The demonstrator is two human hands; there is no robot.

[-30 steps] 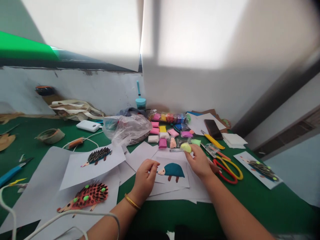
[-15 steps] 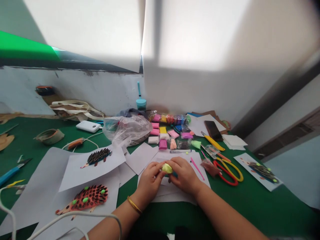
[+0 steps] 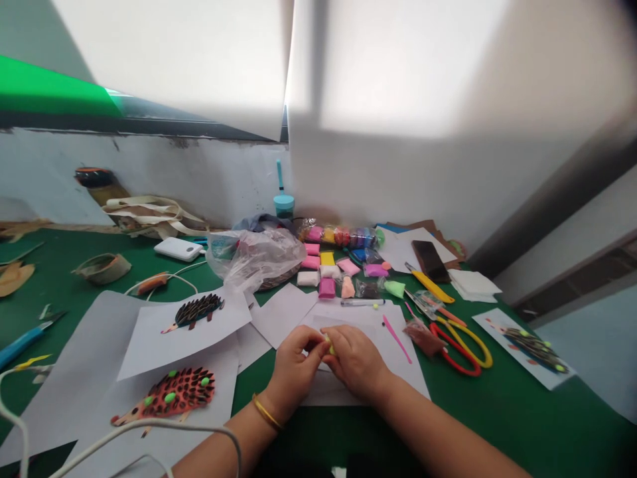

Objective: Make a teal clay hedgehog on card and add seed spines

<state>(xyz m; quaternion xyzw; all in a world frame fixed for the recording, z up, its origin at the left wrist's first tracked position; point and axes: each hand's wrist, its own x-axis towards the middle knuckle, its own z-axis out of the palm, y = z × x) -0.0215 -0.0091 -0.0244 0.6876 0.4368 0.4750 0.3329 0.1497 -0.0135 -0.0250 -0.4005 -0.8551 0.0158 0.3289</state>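
The yellow lump (image 3: 331, 348) is mostly hidden — its shape unclear.

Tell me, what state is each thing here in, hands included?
Left hand: closed on the yellow lump
Right hand: curled around the yellow lump
Yellow lump: held, mostly hidden
Pink stick: lying on paper
Red hedgehog: dark spines and green dots on
Plastic bag: crumpled
Phone: lying flat, dark
Scissors: lying down, blades hard to make out
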